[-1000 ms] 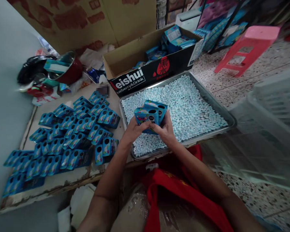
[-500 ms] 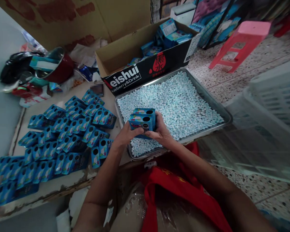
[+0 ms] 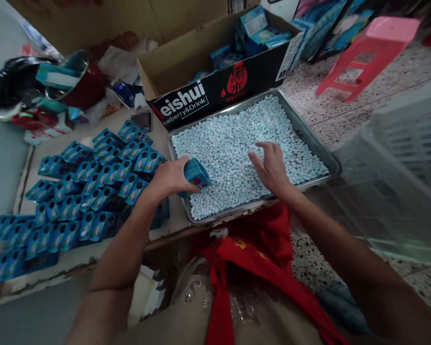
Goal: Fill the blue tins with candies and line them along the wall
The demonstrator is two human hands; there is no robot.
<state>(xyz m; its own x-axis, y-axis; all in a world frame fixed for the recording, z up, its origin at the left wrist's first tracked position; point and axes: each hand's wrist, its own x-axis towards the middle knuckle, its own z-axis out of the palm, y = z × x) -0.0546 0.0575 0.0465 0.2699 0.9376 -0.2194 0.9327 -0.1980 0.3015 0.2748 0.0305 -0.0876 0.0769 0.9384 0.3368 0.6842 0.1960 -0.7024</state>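
My left hand [image 3: 170,178] is closed around a stack of small blue boxes [image 3: 196,173], held at the left edge of a metal tray [image 3: 332,163]. The tray is filled with small pale blue tablets [image 3: 233,143]. My right hand [image 3: 271,167] hovers low over the tablets in the middle of the tray, fingers spread and holding nothing. Several more blue boxes [image 3: 89,191] lie in rows on the worn board to the left of the tray.
An open cardboard box [image 3: 208,91] with blue packs stands behind the tray. A red pot [image 3: 79,84] and clutter sit at the far left. A pink stool [image 3: 366,52] stands on the floor at the right, with white plastic crates [image 3: 398,167] near it. Red cloth [image 3: 251,254] lies below the tray.
My right hand let go of the stack of boxes and moved right over the tablets. My left hand carried the stack left and down to the tray's edge.
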